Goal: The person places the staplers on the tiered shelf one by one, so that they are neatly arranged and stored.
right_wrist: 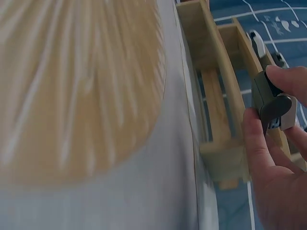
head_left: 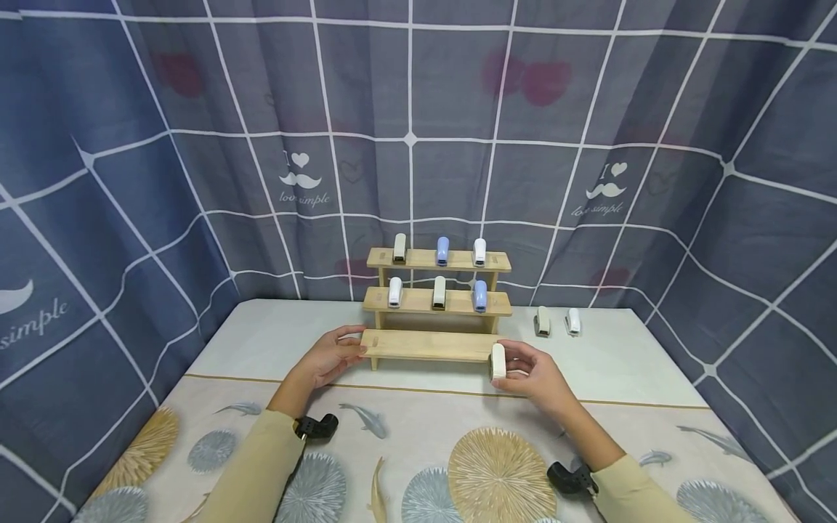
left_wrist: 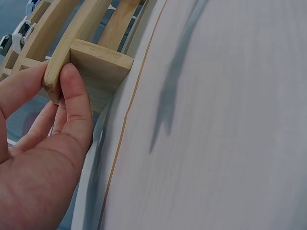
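1. the right wrist view showed the dark grey side of the cream stapler (head_left: 498, 361); the head view showed mainly its pale top.
2. the head view took in the whole wooden rack (head_left: 431, 346), with three staplers on each upper step.
3. the stapler was at the lowest step's right end; whether it touched the board i could not tell.
4. white tabletop (head_left: 641, 370) spread right of the rack, bearing two more staplers; a gold line (head_left: 418, 390) ran along the near side.
5. the right hand (head_left: 539, 374) reached in from the near right, thumb and fingers pinching the stapler.
6. the left hand (head_left: 330, 357) pinched the lowest step's left end.
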The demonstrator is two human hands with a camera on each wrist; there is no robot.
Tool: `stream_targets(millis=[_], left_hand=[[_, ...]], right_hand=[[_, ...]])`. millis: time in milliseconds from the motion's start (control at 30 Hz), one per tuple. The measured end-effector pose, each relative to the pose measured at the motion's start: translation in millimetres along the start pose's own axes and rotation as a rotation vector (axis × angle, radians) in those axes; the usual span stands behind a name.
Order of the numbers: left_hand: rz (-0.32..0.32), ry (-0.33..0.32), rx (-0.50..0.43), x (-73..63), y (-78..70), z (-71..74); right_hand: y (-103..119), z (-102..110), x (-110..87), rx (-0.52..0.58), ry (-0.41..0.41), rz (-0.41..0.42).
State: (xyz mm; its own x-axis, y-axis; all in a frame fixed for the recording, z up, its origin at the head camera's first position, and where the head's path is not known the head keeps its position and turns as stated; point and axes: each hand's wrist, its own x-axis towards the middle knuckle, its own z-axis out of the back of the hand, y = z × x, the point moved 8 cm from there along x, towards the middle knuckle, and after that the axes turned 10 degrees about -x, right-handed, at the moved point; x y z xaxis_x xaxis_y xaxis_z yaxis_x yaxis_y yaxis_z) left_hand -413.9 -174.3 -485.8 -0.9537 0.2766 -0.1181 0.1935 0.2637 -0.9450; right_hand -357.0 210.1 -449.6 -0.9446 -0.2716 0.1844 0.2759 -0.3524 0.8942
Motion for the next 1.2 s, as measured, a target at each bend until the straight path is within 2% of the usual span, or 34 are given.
stream_targets(millis=[133,633,1200], left_hand=[[0.003,-0.003,-0.002,-0.1,1.4,0.8],[0.011,-0.024,-0.034,2.0,0.7,3.9],[0.020,-0.011,-0.046,2.5,1.5,2.0]], right_hand=[[7,-11,6.7,0.006,0.029,0.032],[35,-61,42.9,0.017,0.124,0.040],[53,-100,73.7,-0.001,0.120,0.056]])
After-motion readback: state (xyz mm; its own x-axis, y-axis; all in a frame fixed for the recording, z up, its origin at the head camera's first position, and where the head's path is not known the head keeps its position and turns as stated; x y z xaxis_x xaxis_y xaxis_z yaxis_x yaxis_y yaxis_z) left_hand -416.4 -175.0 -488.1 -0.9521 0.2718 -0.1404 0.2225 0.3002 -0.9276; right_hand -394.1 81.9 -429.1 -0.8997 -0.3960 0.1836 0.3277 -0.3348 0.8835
